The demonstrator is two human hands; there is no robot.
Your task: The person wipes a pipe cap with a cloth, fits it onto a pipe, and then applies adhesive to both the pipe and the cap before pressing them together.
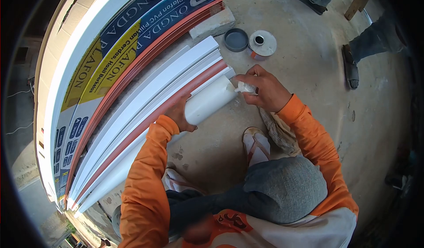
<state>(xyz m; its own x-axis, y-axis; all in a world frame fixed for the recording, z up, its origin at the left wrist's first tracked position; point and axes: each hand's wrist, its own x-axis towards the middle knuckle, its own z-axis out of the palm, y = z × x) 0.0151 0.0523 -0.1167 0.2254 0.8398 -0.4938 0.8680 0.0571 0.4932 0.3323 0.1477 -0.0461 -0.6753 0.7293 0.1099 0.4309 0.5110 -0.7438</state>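
Clearly, the left hand (pixel 179 114) is clasping the long, round, white plastic pipe (pixel 210 101), whose axis is slanting toward the right hand (pixel 267 89); that one, nearer the pipe's end, is pinching a small whitish item (pixel 246 88) beside it.

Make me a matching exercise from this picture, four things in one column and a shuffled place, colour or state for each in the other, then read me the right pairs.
Things
1. Left hand
2. Right hand
3. Round dish
4. Block

Places, colours and states
A. Holding a small white item near the pipe's end
B. Pale, next to the stacked boards
C. Clasping the white pipe
D. Dark grey, on the ground beside the can

Right pairs: 1-C, 2-A, 3-D, 4-B.
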